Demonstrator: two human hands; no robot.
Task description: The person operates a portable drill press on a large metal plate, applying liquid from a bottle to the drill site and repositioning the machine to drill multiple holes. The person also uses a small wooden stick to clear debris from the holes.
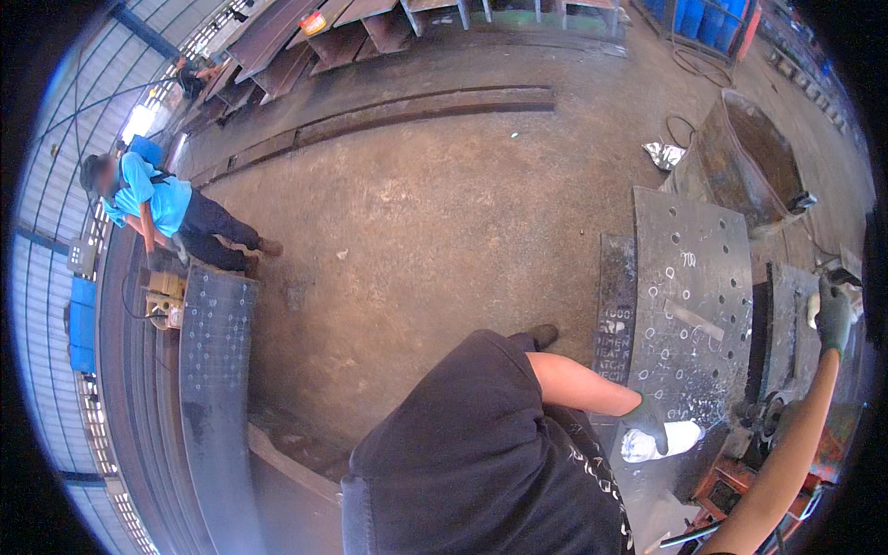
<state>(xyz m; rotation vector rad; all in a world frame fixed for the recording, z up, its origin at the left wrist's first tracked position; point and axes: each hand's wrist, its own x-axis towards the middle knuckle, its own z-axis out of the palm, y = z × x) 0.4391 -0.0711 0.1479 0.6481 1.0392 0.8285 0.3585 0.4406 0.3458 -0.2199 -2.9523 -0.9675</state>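
Observation:
My left hand [646,418], in a dark grey-green glove, is closed round a white plastic bottle [683,438] lying on its side over the near end of a dark steel plate [689,254]. Drilled holes and white chalk circles cover that plate, and a flat metal strip [694,319] rests on it. My right hand [834,319], gloved alike, reaches far out at the right. Its fingers look curled by a pale object and a black one [842,277]; what it grips is unclear. Below it stands a red-orange machine [735,486] with dark metal parts.
At the left a person in a blue shirt [157,199] bends by a yellow machine [165,301] on a long perforated beam [217,324]. A long steel bar [416,106] lies across the concrete floor. Steel beams [351,37] are stacked beyond; a rusty bin [740,162] stands far right.

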